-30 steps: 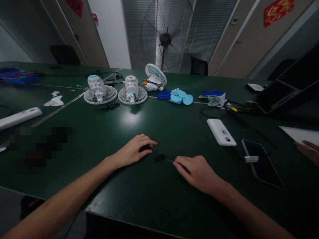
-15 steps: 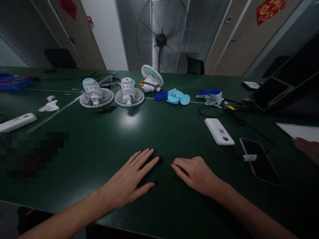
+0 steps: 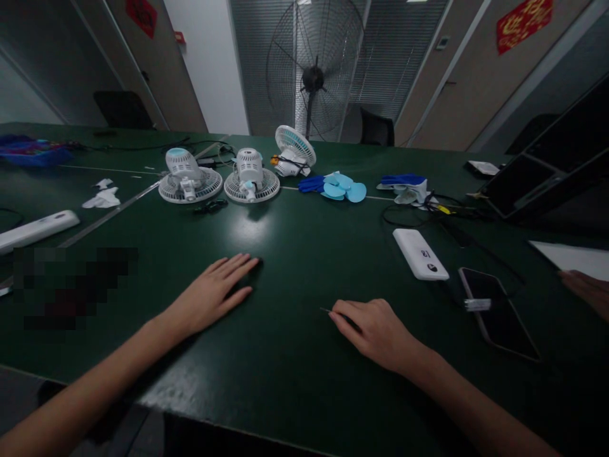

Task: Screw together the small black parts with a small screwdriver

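Observation:
My left hand (image 3: 207, 297) lies flat on the dark green table (image 3: 285, 368), fingers stretched out and holding nothing. Farther right, my right hand (image 3: 373, 330) rests on the tabletop with thumb and forefinger pinched together. A thin, pin-like piece (image 3: 325, 310) sticks out from that pinch toward the left; most of it is hidden by the fingers. Beyond my right hand lies a white power bank (image 3: 419, 254), and a phone (image 3: 499, 314) with a pale label across it is off to the right.
Two white fan heads (image 3: 250, 174) lie face down at the back, with a third fan head (image 3: 294, 151) tilted behind. Light blue fan blades (image 3: 343, 186), gloves (image 3: 404, 187) and cables sit nearby. Another person's hand (image 3: 587, 291) is at the right edge beside a white sheet (image 3: 571, 257).
My left hand has slid left and slightly away from me, widening the distance to my right hand. The right hand keeps its pinch in nearly the same place.

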### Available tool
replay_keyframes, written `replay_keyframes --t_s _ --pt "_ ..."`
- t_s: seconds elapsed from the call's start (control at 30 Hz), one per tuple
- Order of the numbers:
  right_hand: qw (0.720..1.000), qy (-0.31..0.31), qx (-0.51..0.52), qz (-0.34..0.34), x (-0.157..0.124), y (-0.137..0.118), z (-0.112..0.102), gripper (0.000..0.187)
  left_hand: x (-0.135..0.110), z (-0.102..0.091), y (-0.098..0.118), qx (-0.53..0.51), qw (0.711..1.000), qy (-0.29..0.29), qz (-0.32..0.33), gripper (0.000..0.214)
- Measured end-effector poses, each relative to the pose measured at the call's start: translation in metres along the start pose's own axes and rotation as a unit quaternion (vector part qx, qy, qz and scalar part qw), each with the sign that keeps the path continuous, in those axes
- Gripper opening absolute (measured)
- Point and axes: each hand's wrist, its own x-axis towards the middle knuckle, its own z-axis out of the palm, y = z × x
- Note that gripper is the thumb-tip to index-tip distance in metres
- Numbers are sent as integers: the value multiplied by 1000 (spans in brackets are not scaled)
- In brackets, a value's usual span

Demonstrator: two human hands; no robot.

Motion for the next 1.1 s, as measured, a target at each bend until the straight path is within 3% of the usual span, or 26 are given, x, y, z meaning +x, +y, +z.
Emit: replay_keyframes --t_s 0.17,0.27,0.37,0.67,0.83,1.1 --pt "1000 -2 8 -3 0 0 -1 34 -11 -4 -126 18 977 68 -199 71" --pt "1000 -1 13 -4 0 0 -1 35 -18 -6 -165 19 963 86 -255 70" --pt "1000 -3 11 -5 0 0 -2 37 -21 -6 -173 20 962 88 -257 67" --pt "1000 -7 9 -4 -2 1 -1 35 -20 -11 -163 -6 961 111 -255 66" --pt "1000 -8 1 -3 -1 2 1 33 -20 -11 -171 -6 945 158 -288 59" --pt "1000 -2 -3 -8 -2 1 0 33 -1 -22 -181 17 928 196 -317 47"
